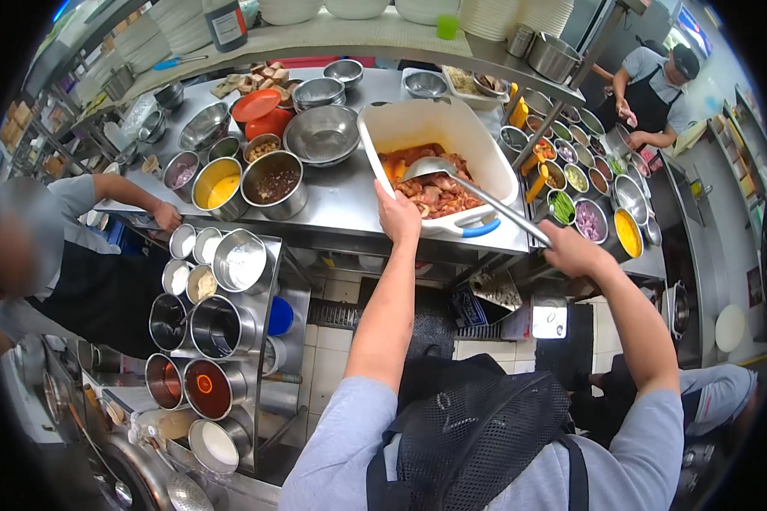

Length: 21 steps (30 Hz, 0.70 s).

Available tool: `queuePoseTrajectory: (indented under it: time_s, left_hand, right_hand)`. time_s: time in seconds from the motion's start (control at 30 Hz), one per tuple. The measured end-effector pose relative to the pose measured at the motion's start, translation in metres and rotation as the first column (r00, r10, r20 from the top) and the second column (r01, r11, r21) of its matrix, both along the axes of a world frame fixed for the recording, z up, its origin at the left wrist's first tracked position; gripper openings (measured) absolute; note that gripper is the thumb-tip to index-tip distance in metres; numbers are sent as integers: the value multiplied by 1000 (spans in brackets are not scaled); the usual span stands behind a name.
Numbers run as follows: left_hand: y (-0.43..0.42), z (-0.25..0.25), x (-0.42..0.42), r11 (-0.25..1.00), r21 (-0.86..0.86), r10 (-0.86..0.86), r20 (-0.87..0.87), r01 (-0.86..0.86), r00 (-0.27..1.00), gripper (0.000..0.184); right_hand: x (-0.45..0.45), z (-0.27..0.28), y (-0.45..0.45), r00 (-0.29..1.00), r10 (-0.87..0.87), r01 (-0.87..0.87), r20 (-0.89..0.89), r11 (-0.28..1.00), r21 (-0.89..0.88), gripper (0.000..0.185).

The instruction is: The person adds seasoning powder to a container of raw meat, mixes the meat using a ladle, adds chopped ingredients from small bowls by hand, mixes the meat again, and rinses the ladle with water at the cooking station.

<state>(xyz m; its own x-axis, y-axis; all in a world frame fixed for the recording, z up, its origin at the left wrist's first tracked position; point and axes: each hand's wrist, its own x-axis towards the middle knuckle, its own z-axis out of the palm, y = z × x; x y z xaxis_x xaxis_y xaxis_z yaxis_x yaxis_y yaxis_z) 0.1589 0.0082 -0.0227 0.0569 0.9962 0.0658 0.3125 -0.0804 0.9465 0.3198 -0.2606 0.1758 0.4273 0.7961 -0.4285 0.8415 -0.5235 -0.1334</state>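
A white plastic tub (486,140) stands tilted towards me on the steel table, with raw marinated meat pieces (441,200) in its lower part. My left hand (398,215) is closed on the tub's near left edge. In my right hand (569,247) is the long handle of a steel ladle (432,167). The ladle's bowl rests against the meat inside the tub, rounded side up. A blue strip (481,228) shows at the tub's near right edge.
Left of the tub, steel bowls (321,134) and a pot of yellow liquid (219,185) stand on the table. A rack of sauce pots (216,389) is lower left. Ingredient containers (590,220) line the right. Co-workers (55,272) (656,85) stand left and far right.
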Motion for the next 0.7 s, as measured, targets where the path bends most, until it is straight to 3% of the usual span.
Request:
queuePoseTrajectory:
  time_s: [0.27,0.33,0.43,0.57,0.7]
  left_hand:
    - [0,1,-5,998,9,-61,-54,61,997,62]
    - [0,-1,-5,998,2,-70,-51,70,996,63]
    - [2,-4,-5,998,26,-58,-23,59,998,63]
    - [5,6,-9,990,-73,-123,-62,118,990,68]
    - [8,7,-13,979,-125,-168,-73,158,983,74]
  right_hand:
    - [-4,80,-53,963,106,-106,247,994,-15,64]
    - [-17,111,-45,967,92,-78,236,995,-68,67]
    - [-22,142,-35,983,76,-77,168,997,-1,69]
    - [-42,172,9,901,161,-32,403,951,-307,65]
    - [-32,113,35,875,298,-132,381,905,-403,65]
